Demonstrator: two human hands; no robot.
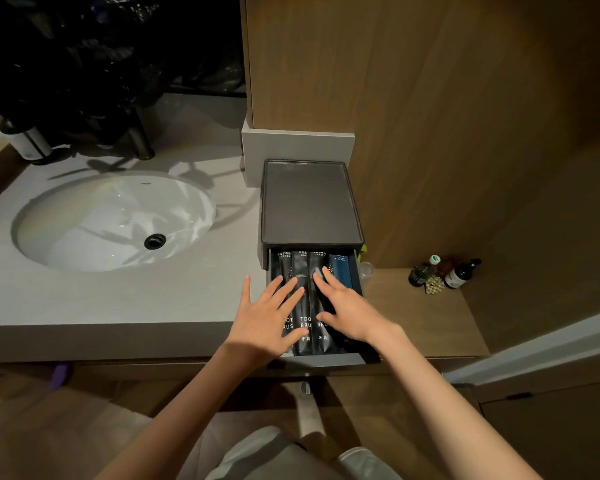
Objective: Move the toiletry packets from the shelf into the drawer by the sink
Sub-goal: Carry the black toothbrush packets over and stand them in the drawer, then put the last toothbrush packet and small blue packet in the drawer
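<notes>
So the drawer [326,360] is pulled out of the little dark grey storage box [309,199] that sits on the counter [118,306], right beside the round white sink [115,220] with its black drain [155,241]. Inside there are three long black packets [305,336] lying side by side, printed with what looks like "TOOTH BRUSH" plus some Chinese characters, and one blue packet [340,271] tucked along the right wall of the drawer.

Both hands are down on the packets, and neither one is gripping anything. The left hand [267,317] lies flat with its fingers straight and fanned out over the left and middle black packets, the little finger reaching out past the drawer's left edge. The right hand [350,306] is the same deal: fingers straight and spread, resting on the right-hand black packet just next to the blue one, thumb sticking out toward the left hand.

Off to the right there's a wooden shelf [423,317] level with the counter, with a couple of small bottles [461,273] in the far corner. A clear cup [366,271] is squeezed in just beside the box
</notes>
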